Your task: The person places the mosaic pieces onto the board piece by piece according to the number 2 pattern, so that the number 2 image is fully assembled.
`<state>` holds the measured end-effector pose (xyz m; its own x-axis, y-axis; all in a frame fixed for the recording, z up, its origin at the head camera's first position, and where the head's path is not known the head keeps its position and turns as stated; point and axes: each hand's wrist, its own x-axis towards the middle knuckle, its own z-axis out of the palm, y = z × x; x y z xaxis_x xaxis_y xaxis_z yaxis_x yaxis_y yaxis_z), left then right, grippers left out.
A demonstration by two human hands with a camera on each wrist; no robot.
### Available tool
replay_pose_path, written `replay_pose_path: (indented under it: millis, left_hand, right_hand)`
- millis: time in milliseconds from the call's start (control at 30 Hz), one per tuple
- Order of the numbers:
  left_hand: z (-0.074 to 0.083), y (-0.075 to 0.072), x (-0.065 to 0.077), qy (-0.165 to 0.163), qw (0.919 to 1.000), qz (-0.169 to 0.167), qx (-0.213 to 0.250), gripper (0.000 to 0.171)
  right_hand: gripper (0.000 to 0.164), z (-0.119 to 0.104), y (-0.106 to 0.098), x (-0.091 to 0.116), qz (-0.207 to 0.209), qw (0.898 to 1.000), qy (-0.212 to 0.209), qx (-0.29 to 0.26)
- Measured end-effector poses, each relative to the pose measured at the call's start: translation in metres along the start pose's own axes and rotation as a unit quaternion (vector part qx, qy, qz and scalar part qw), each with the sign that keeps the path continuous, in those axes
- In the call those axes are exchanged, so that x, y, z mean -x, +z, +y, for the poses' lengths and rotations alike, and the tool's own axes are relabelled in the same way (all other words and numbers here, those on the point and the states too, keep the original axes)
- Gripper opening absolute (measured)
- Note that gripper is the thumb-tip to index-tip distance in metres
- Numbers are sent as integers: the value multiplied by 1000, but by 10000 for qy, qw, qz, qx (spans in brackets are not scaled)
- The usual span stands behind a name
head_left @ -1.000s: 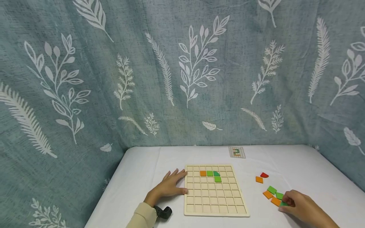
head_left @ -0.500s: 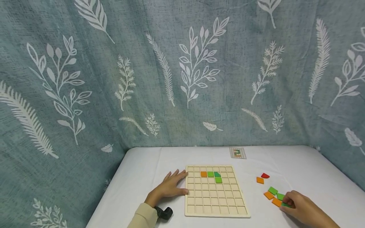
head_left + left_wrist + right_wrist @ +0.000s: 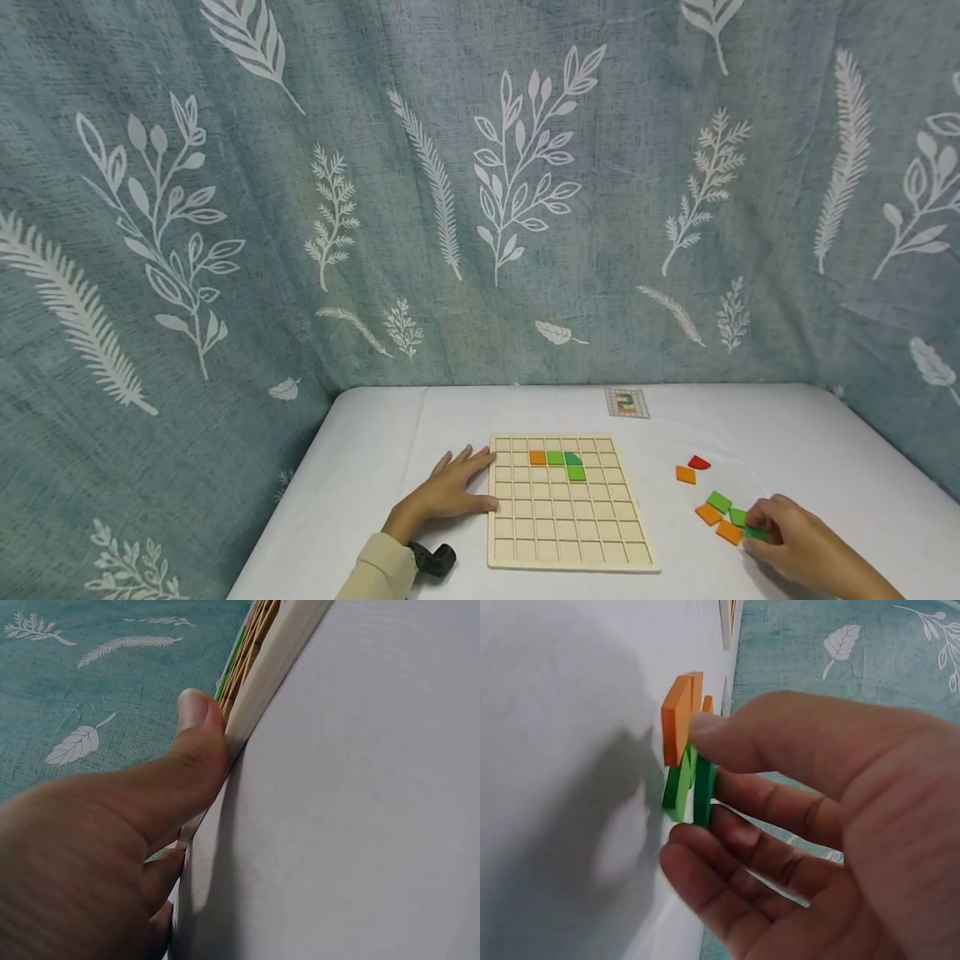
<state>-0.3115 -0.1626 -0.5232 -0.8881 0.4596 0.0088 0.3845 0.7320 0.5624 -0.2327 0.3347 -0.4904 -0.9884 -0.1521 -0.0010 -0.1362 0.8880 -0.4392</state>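
My left hand (image 3: 442, 490) lies with spread fingers along the left edge of a wooden grid board (image 3: 555, 550); in the left wrist view the thumb (image 3: 196, 727) touches the board's side. On the board sit an orange square (image 3: 537, 457), two light green squares, one upper (image 3: 555, 457) and one lower (image 3: 576, 473), and a dark green quarter-round tile (image 3: 573, 458). To the right, my right hand (image 3: 795, 537) pinches a dark green tile (image 3: 703, 791) between thumb and fingers. Orange tiles (image 3: 729, 532) and light green tiles (image 3: 719, 502) lie close beside its fingertips.
A red rounded tile (image 3: 699, 462) and an orange square (image 3: 686, 474) lie farther back on the white table (image 3: 450, 417). A small pattern card (image 3: 627, 403) lies near the far edge. A black device (image 3: 435, 560) is at the left wrist.
My right hand has drawn slightly to the right with the dark green tile, opening a small gap from the orange tile beside it. The left hand has kept its place at the board.
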Motion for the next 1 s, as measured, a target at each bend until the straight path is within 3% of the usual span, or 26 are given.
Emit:
replay_pose_path:
  millis: [233,467,633,767,1000]
  left_hand:
    - [-1,0,-1,18,10000,48,-80,86]
    - [0,6,-3,-7,10000,20,28,86]
    - [0,6,-1,27,10000,36,-21,87]
    - [0,4,1,39,10000,-3,-28,87]
    - [0,1,2,53,10000,10,-43,87]
  right_hand:
    - [21,-11,-5,4,302,9965,-725,-276]
    - [25,-29,-2,4,538,9927,-969,-466]
    - [20,-41,3,-3,705,9818,-1653,-607]
    - [21,-54,6,-11,948,9666,-2275,-704]
    - [21,-80,10,-27,897,9621,-2430,-857]
